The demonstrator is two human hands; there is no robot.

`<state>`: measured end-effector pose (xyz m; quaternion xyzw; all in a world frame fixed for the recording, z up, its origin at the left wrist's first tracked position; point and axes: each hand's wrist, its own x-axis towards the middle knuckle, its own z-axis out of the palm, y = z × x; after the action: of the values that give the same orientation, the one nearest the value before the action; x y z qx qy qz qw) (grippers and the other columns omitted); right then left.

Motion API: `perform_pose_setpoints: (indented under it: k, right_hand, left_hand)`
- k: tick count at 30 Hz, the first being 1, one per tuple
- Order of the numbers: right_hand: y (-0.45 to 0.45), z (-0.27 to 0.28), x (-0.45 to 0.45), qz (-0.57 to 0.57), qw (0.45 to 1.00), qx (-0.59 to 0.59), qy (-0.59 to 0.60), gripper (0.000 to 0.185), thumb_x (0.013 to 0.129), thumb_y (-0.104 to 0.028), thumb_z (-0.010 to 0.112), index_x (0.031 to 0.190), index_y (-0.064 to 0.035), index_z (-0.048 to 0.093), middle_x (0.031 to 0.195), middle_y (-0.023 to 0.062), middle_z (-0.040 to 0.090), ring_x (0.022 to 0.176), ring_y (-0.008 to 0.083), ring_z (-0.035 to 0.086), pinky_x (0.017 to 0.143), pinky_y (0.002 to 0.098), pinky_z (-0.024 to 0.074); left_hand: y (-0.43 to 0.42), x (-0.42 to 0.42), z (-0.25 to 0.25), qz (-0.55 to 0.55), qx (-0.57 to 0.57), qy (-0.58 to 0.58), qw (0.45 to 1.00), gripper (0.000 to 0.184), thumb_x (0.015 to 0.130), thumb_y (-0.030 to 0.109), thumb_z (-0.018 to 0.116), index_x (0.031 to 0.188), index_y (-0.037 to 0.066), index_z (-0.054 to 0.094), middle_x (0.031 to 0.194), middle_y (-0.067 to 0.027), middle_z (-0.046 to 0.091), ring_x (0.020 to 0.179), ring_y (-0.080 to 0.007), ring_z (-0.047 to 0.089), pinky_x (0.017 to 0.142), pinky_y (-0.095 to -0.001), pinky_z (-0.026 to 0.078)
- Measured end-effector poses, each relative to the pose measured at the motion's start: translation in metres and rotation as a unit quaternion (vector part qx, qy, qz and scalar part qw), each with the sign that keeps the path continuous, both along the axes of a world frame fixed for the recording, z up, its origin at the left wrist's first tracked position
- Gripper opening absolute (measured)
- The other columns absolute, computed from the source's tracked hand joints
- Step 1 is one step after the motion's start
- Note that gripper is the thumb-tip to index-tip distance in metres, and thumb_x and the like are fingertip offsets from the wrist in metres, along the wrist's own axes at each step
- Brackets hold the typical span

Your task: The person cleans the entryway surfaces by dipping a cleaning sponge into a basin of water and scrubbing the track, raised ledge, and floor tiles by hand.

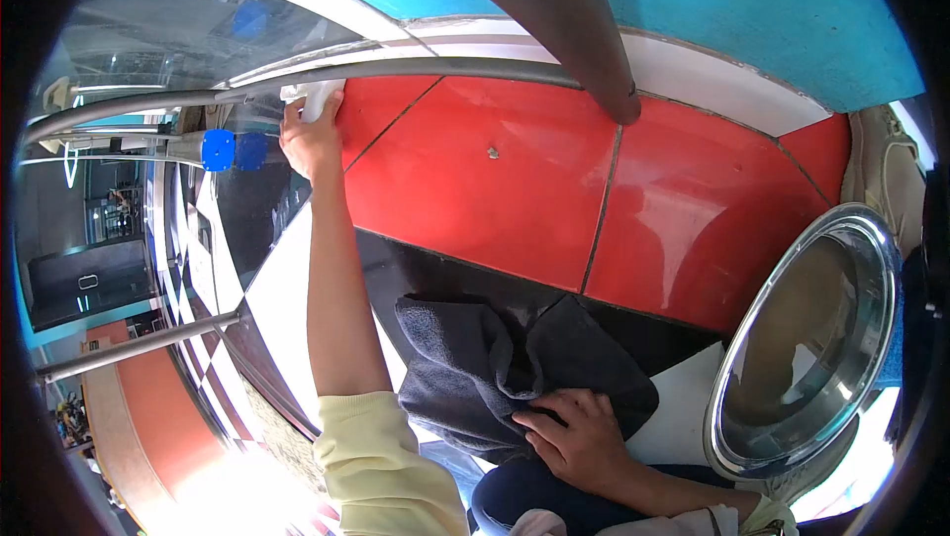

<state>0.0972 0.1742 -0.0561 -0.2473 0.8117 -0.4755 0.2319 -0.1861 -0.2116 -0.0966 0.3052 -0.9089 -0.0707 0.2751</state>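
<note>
Clamping a white piece (322, 100) at the red tiles' (475, 199) far edge, the left hand (312, 142) reaches out, while the right hand (579, 437), its grip impossible to tell, rests on dark cloth (450, 338), perhaps steadying it, the metal bowl (876, 338) apparently placed within reach.

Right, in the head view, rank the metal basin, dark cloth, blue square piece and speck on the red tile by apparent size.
1. Metal basin and dark cloth: too close to rank
2. Blue square piece
3. Speck
</note>
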Motion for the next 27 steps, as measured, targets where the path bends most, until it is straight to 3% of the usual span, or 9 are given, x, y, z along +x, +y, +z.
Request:
perform_pose_setpoints:
  k: [3, 6, 17, 23, 27]
  right_hand:
    - [0.000, 0.000, 0.000, -0.001, 1.000, -0.001, -0.004, 0.029, 0.082, -0.021, 0.066, 0.111, -0.0193, 0.067, 0.110, -0.0001, 0.059, 0.105, 0.0207, 0.051, 0.085, 0.0385, 0.0371]
    - [-0.001, 0.000, 0.001, -0.001, 1.000, -0.002, -0.006, 0.029, 0.082, -0.021, 0.066, 0.111, -0.0193, 0.067, 0.110, 0.0000, 0.059, 0.105, 0.0207, 0.051, 0.085, 0.0383, 0.0369]
    - [0.001, -0.001, 0.002, -0.003, 1.000, -0.006, -0.010, 0.031, 0.081, -0.020, 0.067, 0.112, -0.0176, 0.066, 0.111, 0.0022, 0.059, 0.106, 0.0226, 0.052, 0.084, 0.0401, 0.0382]
    - [0.000, -0.001, -0.001, 0.002, 1.000, -0.012, 0.000, 0.032, 0.081, -0.021, 0.065, 0.113, -0.0150, 0.065, 0.112, 0.0052, 0.059, 0.107, 0.0246, 0.052, 0.085, 0.0425, 0.0403]
    - [0.001, -0.001, 0.001, -0.002, 1.000, -0.013, -0.006, 0.032, 0.081, -0.020, 0.066, 0.113, -0.0151, 0.065, 0.113, 0.0052, 0.059, 0.107, 0.0245, 0.052, 0.084, 0.0424, 0.0402]
  left_hand:
    - [0.018, -0.002, 0.003, 0.004, -0.002, -0.016, 1.000, 0.060, 0.061, 0.051, 0.081, 0.101, 0.008, 0.067, 0.100, -0.0141, 0.067, 0.097, -0.0332, 0.062, 0.083, -0.0439, 0.048]
    - [0.036, 0.003, 0.007, -0.061, -0.003, -0.031, 0.998, 0.059, 0.061, 0.050, 0.082, 0.099, 0.007, 0.067, 0.097, -0.0140, 0.067, 0.095, -0.0329, 0.062, 0.082, -0.0437, 0.048]
    - [0.086, 0.009, 0.017, -0.042, 0.007, -0.023, 0.999, 0.050, 0.062, 0.043, 0.082, 0.080, 0.002, 0.061, 0.087, -0.0142, 0.065, 0.080, -0.0323, 0.065, 0.070, -0.0448, 0.050]
    - [0.097, 0.010, 0.012, -0.085, -0.076, -0.008, 0.993, 0.050, 0.061, 0.042, 0.083, 0.082, 0.002, 0.060, 0.086, -0.0142, 0.065, 0.077, -0.0339, 0.064, 0.067, -0.0448, 0.050]
    - [0.105, 0.011, 0.016, -0.050, -0.023, -0.033, 0.998, 0.049, 0.061, 0.041, 0.083, 0.081, 0.003, 0.059, 0.086, -0.0129, 0.065, 0.076, -0.0339, 0.064, 0.066, -0.0452, 0.051]
